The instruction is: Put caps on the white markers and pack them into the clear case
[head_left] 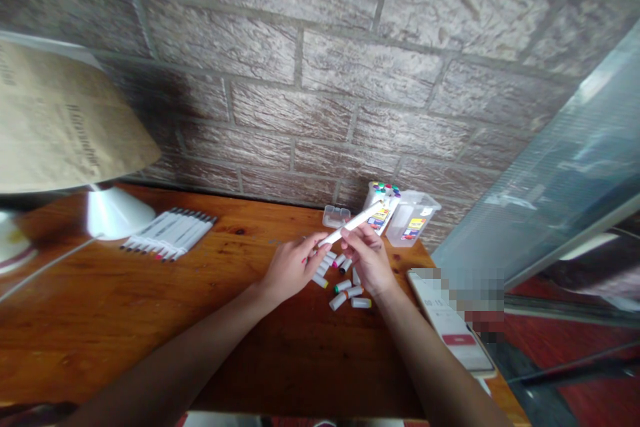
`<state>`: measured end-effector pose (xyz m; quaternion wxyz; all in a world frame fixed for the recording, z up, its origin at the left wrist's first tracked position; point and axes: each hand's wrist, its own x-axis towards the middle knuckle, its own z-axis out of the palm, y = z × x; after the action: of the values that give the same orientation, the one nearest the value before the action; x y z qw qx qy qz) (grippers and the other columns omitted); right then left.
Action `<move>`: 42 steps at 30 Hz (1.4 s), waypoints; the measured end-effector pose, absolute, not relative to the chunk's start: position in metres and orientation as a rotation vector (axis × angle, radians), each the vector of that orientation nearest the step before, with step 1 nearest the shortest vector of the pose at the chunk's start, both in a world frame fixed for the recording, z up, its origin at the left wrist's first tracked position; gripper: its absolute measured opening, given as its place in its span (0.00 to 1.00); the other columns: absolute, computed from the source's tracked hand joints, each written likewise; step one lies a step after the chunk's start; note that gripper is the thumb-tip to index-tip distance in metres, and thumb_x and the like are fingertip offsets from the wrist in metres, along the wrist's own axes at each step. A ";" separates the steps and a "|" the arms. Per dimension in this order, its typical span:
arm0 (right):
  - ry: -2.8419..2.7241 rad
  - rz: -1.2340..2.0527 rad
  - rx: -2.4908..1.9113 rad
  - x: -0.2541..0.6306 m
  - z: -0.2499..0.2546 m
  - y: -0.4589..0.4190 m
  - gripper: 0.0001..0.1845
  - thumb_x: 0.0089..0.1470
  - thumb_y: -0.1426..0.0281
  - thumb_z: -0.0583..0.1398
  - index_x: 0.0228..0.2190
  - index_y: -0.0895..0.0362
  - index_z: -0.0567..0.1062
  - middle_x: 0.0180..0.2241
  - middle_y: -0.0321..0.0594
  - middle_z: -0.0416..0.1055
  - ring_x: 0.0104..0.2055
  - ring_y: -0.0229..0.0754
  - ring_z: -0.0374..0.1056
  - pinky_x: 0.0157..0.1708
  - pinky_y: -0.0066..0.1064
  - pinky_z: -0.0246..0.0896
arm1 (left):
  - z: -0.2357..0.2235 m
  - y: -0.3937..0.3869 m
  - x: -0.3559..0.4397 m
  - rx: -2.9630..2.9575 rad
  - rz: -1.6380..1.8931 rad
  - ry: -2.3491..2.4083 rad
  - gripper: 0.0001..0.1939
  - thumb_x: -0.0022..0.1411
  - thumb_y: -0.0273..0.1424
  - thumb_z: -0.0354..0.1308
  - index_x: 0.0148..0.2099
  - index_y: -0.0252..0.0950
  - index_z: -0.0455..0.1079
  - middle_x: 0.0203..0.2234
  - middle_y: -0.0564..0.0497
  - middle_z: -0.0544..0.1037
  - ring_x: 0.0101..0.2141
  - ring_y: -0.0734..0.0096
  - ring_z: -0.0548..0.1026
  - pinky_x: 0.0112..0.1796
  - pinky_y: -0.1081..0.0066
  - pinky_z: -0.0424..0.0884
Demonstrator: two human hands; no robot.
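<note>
Wooden table (75, 307), brick wall (330, 60) beyond. White marker (357, 219), one, raised above the table, slanting far and right; left hand (293, 267) and right hand (370, 260) each with a narrow fingertip grip on it. Short capped-looking pieces (360, 303), several, loose beneath. Marker row (173, 233), left. Clear container (413, 213), far right. Step in hand, apparently: two-handed handling of one marker; next move seems to call for a steady barrel.
</note>
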<state>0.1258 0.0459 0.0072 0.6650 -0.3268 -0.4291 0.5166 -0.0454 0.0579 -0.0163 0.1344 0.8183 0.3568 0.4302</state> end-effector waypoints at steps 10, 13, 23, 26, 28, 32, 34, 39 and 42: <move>-0.921 1.244 -0.760 0.123 0.005 0.046 0.14 0.46 0.65 0.69 0.37 0.56 0.81 0.22 0.32 0.70 0.23 0.32 0.61 0.20 0.23 0.54 | -0.016 0.059 -0.047 2.263 1.293 1.038 0.10 0.66 0.37 0.58 0.47 0.39 0.72 0.33 0.53 0.82 0.28 0.75 0.77 0.32 0.77 0.69; -0.898 1.268 -0.778 0.123 0.004 0.045 0.14 0.47 0.62 0.68 0.36 0.56 0.81 0.20 0.32 0.68 0.21 0.33 0.61 0.19 0.23 0.54 | -0.017 0.059 -0.047 2.257 1.289 1.033 0.10 0.66 0.36 0.58 0.47 0.39 0.72 0.33 0.54 0.82 0.28 0.75 0.77 0.32 0.77 0.69; -0.908 1.262 -0.793 0.122 0.004 0.045 0.13 0.48 0.61 0.67 0.34 0.56 0.80 0.17 0.31 0.66 0.20 0.32 0.58 0.19 0.24 0.52 | -0.016 0.060 -0.047 2.250 1.306 1.011 0.09 0.66 0.36 0.58 0.47 0.39 0.73 0.33 0.53 0.82 0.28 0.76 0.76 0.31 0.78 0.70; -0.912 1.257 -0.785 0.122 0.004 0.045 0.13 0.48 0.61 0.67 0.33 0.56 0.80 0.17 0.30 0.65 0.20 0.32 0.57 0.19 0.24 0.52 | -0.017 0.060 -0.047 2.253 1.326 1.007 0.09 0.66 0.36 0.59 0.46 0.39 0.73 0.33 0.53 0.82 0.28 0.76 0.76 0.31 0.78 0.70; -0.908 1.255 -0.782 0.122 0.005 0.045 0.13 0.48 0.61 0.68 0.33 0.56 0.80 0.17 0.30 0.65 0.20 0.32 0.57 0.20 0.24 0.51 | -0.016 0.059 -0.046 2.252 1.332 1.008 0.09 0.66 0.35 0.59 0.46 0.39 0.73 0.33 0.53 0.82 0.27 0.76 0.76 0.31 0.78 0.70; -0.910 1.249 -0.783 0.122 0.005 0.045 0.13 0.48 0.61 0.68 0.34 0.56 0.81 0.17 0.30 0.65 0.20 0.32 0.57 0.20 0.24 0.50 | -0.016 0.059 -0.046 2.235 1.323 1.021 0.09 0.65 0.36 0.59 0.46 0.39 0.73 0.32 0.53 0.82 0.27 0.76 0.76 0.31 0.78 0.70; -0.916 1.243 -0.782 0.122 0.004 0.045 0.14 0.48 0.61 0.67 0.36 0.56 0.81 0.17 0.30 0.64 0.20 0.32 0.57 0.20 0.24 0.49 | -0.017 0.060 -0.046 2.231 1.315 1.023 0.10 0.65 0.36 0.59 0.46 0.39 0.73 0.32 0.53 0.82 0.27 0.76 0.76 0.30 0.78 0.69; -0.908 1.252 -0.778 0.122 0.005 0.044 0.14 0.47 0.61 0.68 0.35 0.56 0.81 0.17 0.30 0.64 0.20 0.32 0.57 0.20 0.25 0.50 | -0.018 0.060 -0.046 2.234 1.318 1.021 0.09 0.65 0.36 0.59 0.46 0.39 0.73 0.32 0.53 0.82 0.27 0.76 0.76 0.30 0.78 0.69; -0.917 1.247 -0.778 0.121 0.006 0.043 0.14 0.47 0.61 0.68 0.34 0.56 0.81 0.17 0.30 0.64 0.20 0.32 0.56 0.20 0.25 0.50 | -0.017 0.060 -0.047 2.232 1.317 1.020 0.09 0.65 0.36 0.59 0.46 0.39 0.73 0.31 0.53 0.82 0.27 0.76 0.76 0.30 0.78 0.69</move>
<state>0.1214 0.0434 0.0057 0.6478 -0.3422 -0.4033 0.5482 -0.0466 0.0602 -0.0174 0.1772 0.7888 0.3603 0.4654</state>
